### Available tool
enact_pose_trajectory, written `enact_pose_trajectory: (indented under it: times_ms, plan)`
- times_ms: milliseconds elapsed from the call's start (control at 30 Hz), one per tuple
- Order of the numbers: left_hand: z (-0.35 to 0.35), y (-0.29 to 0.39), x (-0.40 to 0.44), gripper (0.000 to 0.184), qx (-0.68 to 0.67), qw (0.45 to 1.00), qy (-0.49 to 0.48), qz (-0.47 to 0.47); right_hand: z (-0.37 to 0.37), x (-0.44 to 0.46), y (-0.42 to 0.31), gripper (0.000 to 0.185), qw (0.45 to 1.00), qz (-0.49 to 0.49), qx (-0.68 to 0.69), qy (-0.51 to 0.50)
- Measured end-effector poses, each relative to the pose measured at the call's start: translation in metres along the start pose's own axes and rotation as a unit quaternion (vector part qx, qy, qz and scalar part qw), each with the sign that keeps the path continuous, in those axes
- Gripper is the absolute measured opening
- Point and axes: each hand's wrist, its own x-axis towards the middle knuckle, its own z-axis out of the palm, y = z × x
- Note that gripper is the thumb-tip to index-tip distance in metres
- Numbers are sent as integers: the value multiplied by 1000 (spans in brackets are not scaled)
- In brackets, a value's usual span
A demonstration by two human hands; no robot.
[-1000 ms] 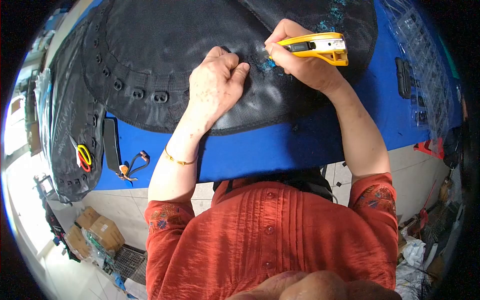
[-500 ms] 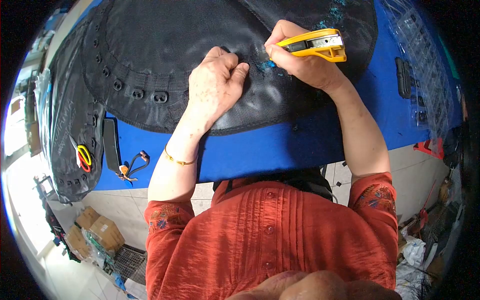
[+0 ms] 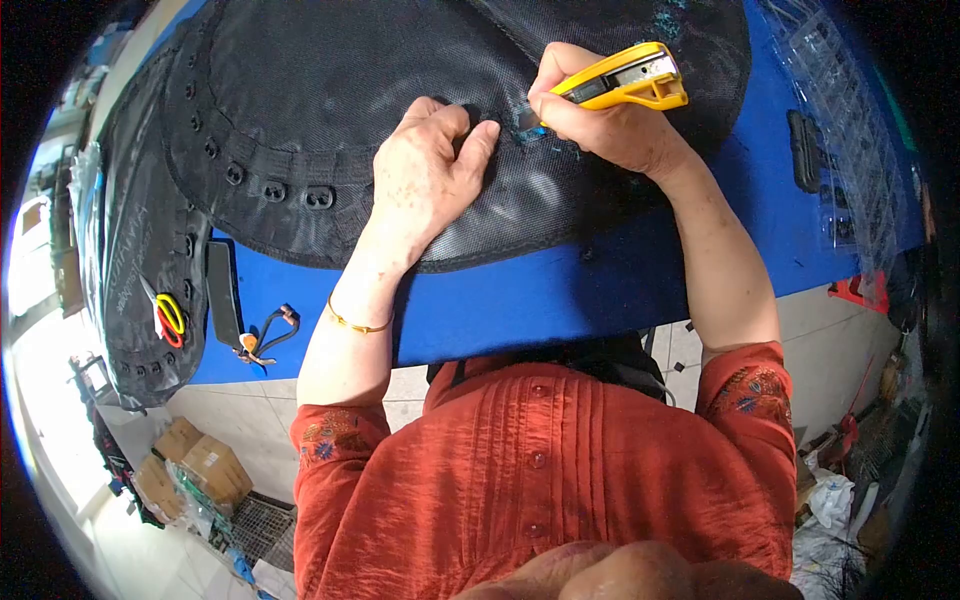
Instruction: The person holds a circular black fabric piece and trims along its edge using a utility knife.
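Note:
A large black mesh fabric piece (image 3: 330, 90) with a row of black fittings along its curved band lies over the blue table. My left hand (image 3: 428, 180) presses on it with the fingers curled under; whether they pinch the fabric is hidden. Held in my right hand (image 3: 605, 125) is a yellow utility knife (image 3: 630, 78), its blade end down on the fabric. Blue bits (image 3: 537, 131) lie around the blade tip, just right of my left thumb. More blue-green bits (image 3: 670, 20) are scattered toward the top right.
Yellow-and-red scissors (image 3: 168, 318) rest on another black fabric piece (image 3: 135, 250) at the left. Beside it on the blue table (image 3: 480, 305) are a phone-like black object (image 3: 222, 290) and a strap (image 3: 275, 335). Clear plastic packaging (image 3: 850, 120) and a black item (image 3: 803, 150) lie right.
The utility knife has tilted more steeply, its rear end moving up and slightly left. My right hand has shifted slightly with it. My left hand has moved very slightly left.

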Motion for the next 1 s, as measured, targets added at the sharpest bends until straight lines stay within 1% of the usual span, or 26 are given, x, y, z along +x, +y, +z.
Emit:
enact_pose_trajectory:
  times_ms: [67, 133, 167, 233, 300, 367, 467, 800, 900, 967, 1000]
  plan:
    - [1, 1, 0, 22, 5, 1000, 12, -7, 0, 0, -1, 9, 1000, 11, 11, -1]
    - [2, -1, 2, 21, 4, 1000, 13, 2, -1, 2, -4, 9, 999, 47, 27, 3]
    - [3, -2, 1, 21, 4, 1000, 13, 2, -3, 2, -6, 9, 999, 47, 28, 3]
    - [6, -3, 0, 18, -6, 999, 29, 28, -7, 3, -11, 10, 989, 126, 78, -14]
    - [4, -4, 0, 15, -4, 999, 29, 32, -6, 4, -13, 11, 988, 120, 93, -1]
    - [3, -4, 1, 15, -18, 1000, 11, 19, -5, 7, -22, 12, 985, 138, 103, 6]
    - [3, -4, 2, 15, -15, 1000, 11, 18, 1, 8, -25, 10, 952, 220, 201, 69]
    - [3, -3, 2, 14, -12, 1000, 14, 21, 7, 9, -26, 10, 954, 214, 200, 69]
    - [3, -4, 2, 15, -16, 999, 19, 27, 6, 9, -25, 11, 960, 194, 190, 67]
    - [3, -3, 2, 15, -16, 999, 17, 24, 6, 9, -23, 13, 977, 144, 140, 64]
    - [3, -3, 2, 15, -16, 999, 17, 24, 6, 9, -21, 13, 977, 145, 140, 64]
